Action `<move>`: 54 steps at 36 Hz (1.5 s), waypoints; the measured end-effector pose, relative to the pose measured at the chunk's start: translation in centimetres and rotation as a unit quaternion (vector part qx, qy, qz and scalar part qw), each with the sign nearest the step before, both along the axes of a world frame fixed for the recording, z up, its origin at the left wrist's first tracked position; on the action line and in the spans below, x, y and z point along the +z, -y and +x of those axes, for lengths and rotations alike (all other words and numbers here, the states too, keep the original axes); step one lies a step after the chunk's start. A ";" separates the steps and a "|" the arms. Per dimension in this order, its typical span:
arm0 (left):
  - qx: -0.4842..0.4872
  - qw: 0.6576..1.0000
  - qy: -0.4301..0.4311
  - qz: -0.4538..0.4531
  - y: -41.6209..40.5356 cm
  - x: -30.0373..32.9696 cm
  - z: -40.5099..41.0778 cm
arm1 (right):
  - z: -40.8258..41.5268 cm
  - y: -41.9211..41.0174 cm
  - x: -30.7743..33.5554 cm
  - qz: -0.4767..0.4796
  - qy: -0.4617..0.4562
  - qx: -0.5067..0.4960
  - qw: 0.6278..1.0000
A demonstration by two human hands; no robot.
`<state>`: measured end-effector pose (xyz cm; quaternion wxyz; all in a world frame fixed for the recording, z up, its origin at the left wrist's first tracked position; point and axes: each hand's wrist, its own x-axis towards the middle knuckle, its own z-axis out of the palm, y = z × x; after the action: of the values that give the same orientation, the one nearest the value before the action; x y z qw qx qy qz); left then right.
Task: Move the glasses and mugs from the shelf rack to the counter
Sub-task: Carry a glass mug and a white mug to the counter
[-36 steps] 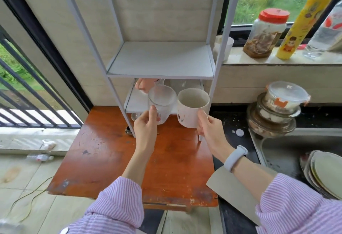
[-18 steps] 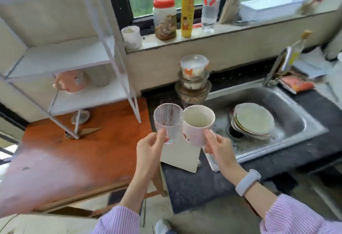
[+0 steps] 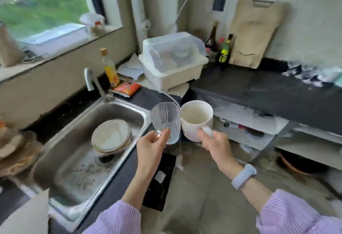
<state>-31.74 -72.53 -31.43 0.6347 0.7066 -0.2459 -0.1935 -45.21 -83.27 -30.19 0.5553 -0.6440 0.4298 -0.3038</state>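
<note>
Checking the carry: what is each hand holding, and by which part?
Left hand grips the clear glass near its base; right hand holds the white mug by its handle.

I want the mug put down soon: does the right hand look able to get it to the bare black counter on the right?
Probably yes. The right hand holds the white mug by its handle, and the black counter beyond it shows a bare stretch with nothing standing between.

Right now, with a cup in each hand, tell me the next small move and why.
Probably carry both forward and right, then set them down on the bare dark counter. The left hand holds the clear glass and the right hand grips the white mug by its handle, both in mid-air above the floor.
</note>
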 end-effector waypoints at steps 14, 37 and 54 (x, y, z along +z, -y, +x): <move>-0.259 0.964 0.054 -0.018 30.1 0.4 -7.5 | -11.2 20.0 1.1 -0.030 0.023 -0.290 0.956; -0.448 0.891 0.054 0.047 67.2 -2.3 -24.3 | -26.3 48.0 -2.0 0.053 0.005 -0.502 0.863; -0.418 0.895 0.047 0.150 91.6 -11.4 -43.2 | -44.6 75.0 -11.8 0.165 -0.018 -0.489 0.856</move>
<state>-74.92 -164.16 -42.83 0.3691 0.6337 -0.5160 -0.4426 -89.84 -158.26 -42.00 0.4255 -0.2553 0.7431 -0.4490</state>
